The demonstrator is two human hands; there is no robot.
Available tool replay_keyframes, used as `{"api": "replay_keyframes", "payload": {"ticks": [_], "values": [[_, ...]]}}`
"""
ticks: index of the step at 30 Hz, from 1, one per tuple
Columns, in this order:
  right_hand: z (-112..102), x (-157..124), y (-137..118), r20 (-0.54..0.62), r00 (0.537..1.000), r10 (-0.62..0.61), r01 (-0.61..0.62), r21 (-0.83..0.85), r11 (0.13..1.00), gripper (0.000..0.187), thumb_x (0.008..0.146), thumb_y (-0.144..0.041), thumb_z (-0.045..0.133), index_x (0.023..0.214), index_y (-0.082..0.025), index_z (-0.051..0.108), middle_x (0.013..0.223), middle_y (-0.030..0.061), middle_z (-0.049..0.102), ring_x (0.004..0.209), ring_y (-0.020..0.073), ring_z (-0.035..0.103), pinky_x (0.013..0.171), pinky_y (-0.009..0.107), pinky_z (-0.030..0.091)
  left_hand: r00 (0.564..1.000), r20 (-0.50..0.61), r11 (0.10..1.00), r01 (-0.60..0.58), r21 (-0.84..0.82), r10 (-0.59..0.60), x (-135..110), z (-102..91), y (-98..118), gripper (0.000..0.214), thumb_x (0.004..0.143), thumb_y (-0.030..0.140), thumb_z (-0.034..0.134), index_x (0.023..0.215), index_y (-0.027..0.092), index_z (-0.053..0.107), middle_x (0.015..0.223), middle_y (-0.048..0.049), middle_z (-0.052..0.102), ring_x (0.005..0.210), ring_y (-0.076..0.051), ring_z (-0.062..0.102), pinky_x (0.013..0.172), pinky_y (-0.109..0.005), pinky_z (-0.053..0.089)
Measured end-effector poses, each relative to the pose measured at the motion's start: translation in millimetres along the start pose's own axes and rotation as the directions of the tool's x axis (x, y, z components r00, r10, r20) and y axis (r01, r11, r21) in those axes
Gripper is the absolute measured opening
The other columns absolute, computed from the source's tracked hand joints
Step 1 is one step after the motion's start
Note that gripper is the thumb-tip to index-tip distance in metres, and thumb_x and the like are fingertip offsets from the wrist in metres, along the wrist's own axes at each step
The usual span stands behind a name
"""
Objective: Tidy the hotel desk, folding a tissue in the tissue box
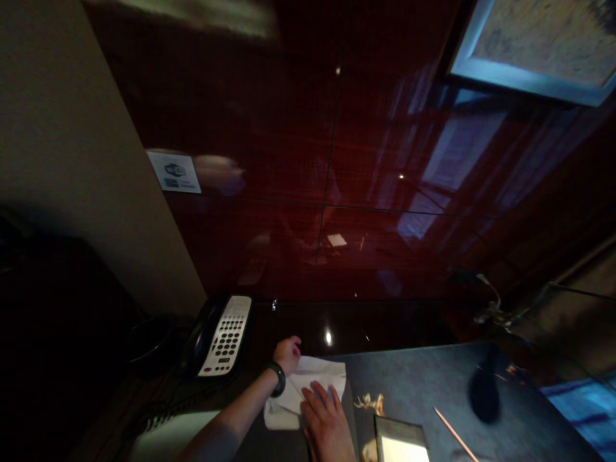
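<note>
A white cloth (pixel 285 410), creased and partly folded, lies at the edge of the dark desk. My right hand (pixel 328 420) rests flat on its lower right part, fingers stretched out and a little apart. At the cloth's upper left edge is my left hand (pixel 287 355), curled into a fist, with a dark bangle (pixel 278 378) on the wrist. Whatever the left fingers may hold is hidden. Part of the cloth's left side is covered by my left forearm.
Left of the cloth stands a desk phone (pixel 225 337) with a coiled cord. Rightward lie an antler-like ornament (pixel 373 404), a dark-framed box with a pale top (pixel 402 443), a pencil (pixel 455 433) and a dark round object (pixel 484 393). A glossy red panel wall (pixel 269 244) rises behind.
</note>
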State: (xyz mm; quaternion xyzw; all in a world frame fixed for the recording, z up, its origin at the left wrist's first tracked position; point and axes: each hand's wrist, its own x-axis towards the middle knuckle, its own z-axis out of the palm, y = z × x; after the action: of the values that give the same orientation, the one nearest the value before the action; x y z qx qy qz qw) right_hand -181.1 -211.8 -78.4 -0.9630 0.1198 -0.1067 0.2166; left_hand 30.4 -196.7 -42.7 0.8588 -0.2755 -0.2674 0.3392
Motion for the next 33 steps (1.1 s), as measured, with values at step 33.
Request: {"api": "replay_keyframes", "payload": {"ticks": [33], "values": [[-37, 1, -71, 0.175, 0.982, 0.066, -0.075, 0.044, 0.996, 0.056, 0.082, -0.023, 0.063, 0.137, -0.028, 0.055, 0.129, 0.0107, 0.066, 0.118, 0.0333, 0.061, 0.103, 0.053, 0.047, 0.902, -0.368, 0.497, -0.433, -0.752, 0.227, -135, -214.5, 110, 0.049, 0.052, 0.034, 0.087, 0.091, 0.011, 0.069, 0.081, -0.0031, 0.064, 0.070, -0.012, 0.054, 0.063, -0.022, 0.040]]}}
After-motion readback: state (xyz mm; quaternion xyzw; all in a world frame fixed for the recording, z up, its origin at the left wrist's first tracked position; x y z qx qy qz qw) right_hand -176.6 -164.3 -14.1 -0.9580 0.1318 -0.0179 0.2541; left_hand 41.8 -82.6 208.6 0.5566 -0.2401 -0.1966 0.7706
